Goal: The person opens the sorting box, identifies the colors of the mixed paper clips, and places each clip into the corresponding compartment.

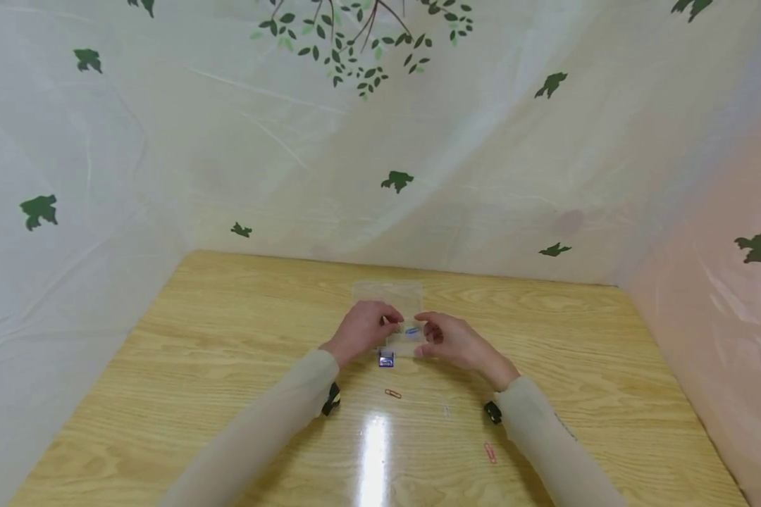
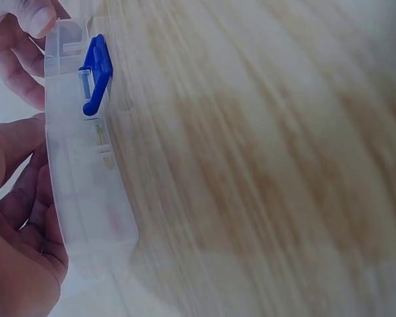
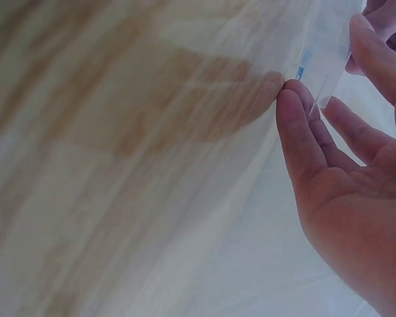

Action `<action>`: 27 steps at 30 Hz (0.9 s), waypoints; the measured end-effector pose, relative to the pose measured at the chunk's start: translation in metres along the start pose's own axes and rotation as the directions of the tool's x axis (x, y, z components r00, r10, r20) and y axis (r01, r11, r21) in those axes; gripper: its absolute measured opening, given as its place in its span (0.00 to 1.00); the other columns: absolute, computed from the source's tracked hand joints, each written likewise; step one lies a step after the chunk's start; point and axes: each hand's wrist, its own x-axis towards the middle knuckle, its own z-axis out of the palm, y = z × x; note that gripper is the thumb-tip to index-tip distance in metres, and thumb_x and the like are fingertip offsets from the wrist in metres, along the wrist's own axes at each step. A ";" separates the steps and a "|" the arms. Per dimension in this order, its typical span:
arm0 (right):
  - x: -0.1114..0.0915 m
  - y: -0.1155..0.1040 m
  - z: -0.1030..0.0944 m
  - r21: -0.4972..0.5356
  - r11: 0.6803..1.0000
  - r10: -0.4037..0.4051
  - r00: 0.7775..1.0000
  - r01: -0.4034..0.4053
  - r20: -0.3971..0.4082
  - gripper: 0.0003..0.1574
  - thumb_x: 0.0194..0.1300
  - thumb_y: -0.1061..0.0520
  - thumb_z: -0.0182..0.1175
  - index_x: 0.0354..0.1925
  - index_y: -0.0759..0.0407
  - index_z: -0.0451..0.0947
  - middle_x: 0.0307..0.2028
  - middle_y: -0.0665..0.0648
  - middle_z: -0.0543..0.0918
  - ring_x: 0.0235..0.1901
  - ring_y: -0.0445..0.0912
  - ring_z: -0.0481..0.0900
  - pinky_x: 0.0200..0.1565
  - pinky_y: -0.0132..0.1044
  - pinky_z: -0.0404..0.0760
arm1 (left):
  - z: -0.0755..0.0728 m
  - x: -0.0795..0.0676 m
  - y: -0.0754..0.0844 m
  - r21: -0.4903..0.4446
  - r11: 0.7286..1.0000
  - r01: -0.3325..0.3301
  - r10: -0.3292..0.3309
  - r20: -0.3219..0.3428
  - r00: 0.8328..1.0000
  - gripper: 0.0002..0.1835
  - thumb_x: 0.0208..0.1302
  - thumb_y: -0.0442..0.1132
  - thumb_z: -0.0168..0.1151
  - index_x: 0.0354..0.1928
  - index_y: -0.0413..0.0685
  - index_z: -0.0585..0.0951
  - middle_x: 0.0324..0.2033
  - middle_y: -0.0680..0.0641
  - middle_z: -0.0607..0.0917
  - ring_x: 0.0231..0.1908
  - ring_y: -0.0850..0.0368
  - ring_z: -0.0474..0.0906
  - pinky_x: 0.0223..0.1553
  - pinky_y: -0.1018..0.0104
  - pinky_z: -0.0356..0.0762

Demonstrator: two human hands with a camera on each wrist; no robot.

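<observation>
A clear plastic box (image 1: pixel 406 346) lies on the table with its lid (image 1: pixel 387 290) folded back. On its front wall sticks out a blue latch (image 2: pixel 100 72). A small blue piece (image 1: pixel 412 330), perhaps a paper clip, lies inside. My left hand (image 1: pixel 369 325) reaches over the box, thumb and index fingertips close together above the inside. Whether they pinch something small cannot be made out. At the right end, my right hand (image 1: pixel 450 341) holds the box, with its thumb at the front corner and its fingers (image 3: pixel 302 132) around the side.
Nearer to me lie an orange-brown paper clip (image 1: pixel 392 393), a whitish paper clip (image 1: pixel 447 410) and a pink-red one (image 1: pixel 490 453). A black clip (image 1: pixel 492 412) sits by the right sleeve. Beside the left sleeve is a partly hidden black-and-yellow object (image 1: pixel 332 399). A pale sheet (image 1: pixel 330 211) hangs behind the table.
</observation>
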 end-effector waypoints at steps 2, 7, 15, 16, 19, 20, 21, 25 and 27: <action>0.001 0.000 0.001 -0.005 1.000 -0.007 1.000 0.007 0.000 0.40 0.67 0.53 0.73 0.70 0.67 0.70 0.42 0.56 0.80 0.41 0.47 0.75 0.44 0.41 0.77 | 0.000 -0.002 0.000 0.004 1.000 -0.003 0.003 -0.011 1.000 0.09 0.71 0.37 0.68 0.49 0.47 0.89 0.44 0.49 0.89 0.39 0.57 0.82 0.41 0.64 0.82; 0.001 -0.001 0.002 -0.010 1.000 0.004 1.000 -0.004 0.000 0.40 0.67 0.53 0.73 0.70 0.66 0.70 0.43 0.55 0.80 0.41 0.46 0.75 0.45 0.40 0.77 | -0.002 -0.006 -0.002 -0.018 0.999 -0.034 0.033 -0.059 0.998 0.13 0.72 0.43 0.68 0.55 0.49 0.86 0.53 0.48 0.86 0.50 0.52 0.82 0.52 0.57 0.82; 0.001 0.000 0.002 -0.016 1.000 0.000 1.000 0.000 -0.007 0.41 0.66 0.53 0.73 0.70 0.65 0.70 0.43 0.54 0.81 0.41 0.47 0.75 0.46 0.42 0.78 | -0.008 -0.016 -0.002 -0.109 0.989 -0.104 0.098 -0.059 0.993 0.27 0.73 0.48 0.66 0.70 0.49 0.76 0.69 0.47 0.77 0.70 0.46 0.69 0.70 0.48 0.67; 0.001 0.000 0.002 -0.015 1.000 0.000 1.000 0.000 -0.005 0.41 0.66 0.53 0.73 0.71 0.66 0.70 0.43 0.54 0.81 0.41 0.46 0.76 0.46 0.42 0.78 | -0.009 -0.018 -0.001 -0.123 0.987 -0.102 0.096 -0.054 0.994 0.28 0.73 0.48 0.66 0.71 0.49 0.75 0.70 0.47 0.76 0.71 0.46 0.68 0.71 0.47 0.67; 0.001 -0.001 0.002 -0.009 1.000 -0.001 1.000 0.001 -0.003 0.41 0.66 0.54 0.73 0.71 0.66 0.70 0.43 0.55 0.81 0.42 0.47 0.76 0.46 0.43 0.78 | -0.011 -0.023 0.000 -0.173 0.982 -0.081 0.075 -0.041 0.996 0.32 0.73 0.50 0.66 0.75 0.51 0.72 0.72 0.48 0.73 0.73 0.47 0.66 0.71 0.48 0.66; 0.001 -0.001 0.002 -0.004 1.000 0.000 1.000 0.000 -0.002 0.41 0.66 0.54 0.73 0.71 0.66 0.70 0.43 0.55 0.81 0.41 0.47 0.76 0.46 0.43 0.78 | -0.011 -0.025 0.000 -0.189 0.979 -0.075 0.069 -0.038 0.997 0.33 0.73 0.50 0.66 0.75 0.52 0.71 0.73 0.49 0.72 0.73 0.47 0.65 0.71 0.47 0.66; 0.001 -0.001 0.002 -0.002 1.000 0.001 1.000 -0.001 -0.001 0.41 0.66 0.54 0.73 0.71 0.66 0.70 0.43 0.55 0.81 0.42 0.47 0.76 0.46 0.43 0.78 | -0.011 -0.027 0.000 -0.206 0.976 -0.073 0.067 -0.036 0.997 0.34 0.72 0.51 0.66 0.76 0.53 0.70 0.74 0.50 0.71 0.74 0.48 0.64 0.71 0.48 0.66; 0.001 0.000 0.002 0.004 1.000 0.004 1.000 -0.004 -0.001 0.41 0.66 0.54 0.73 0.71 0.66 0.70 0.44 0.55 0.82 0.42 0.47 0.76 0.47 0.43 0.78 | -0.012 -0.036 0.000 -0.246 0.962 -0.118 0.116 -0.024 0.993 0.36 0.72 0.50 0.67 0.78 0.52 0.67 0.75 0.50 0.69 0.75 0.49 0.62 0.72 0.47 0.64; 0.001 0.001 0.002 0.005 1.000 0.004 1.000 -0.004 -0.002 0.41 0.66 0.54 0.73 0.71 0.66 0.70 0.45 0.55 0.81 0.43 0.47 0.76 0.47 0.42 0.78 | -0.012 -0.042 0.001 -0.248 0.955 -0.165 0.166 -0.018 0.986 0.37 0.72 0.49 0.67 0.78 0.52 0.67 0.75 0.49 0.68 0.75 0.49 0.62 0.73 0.47 0.63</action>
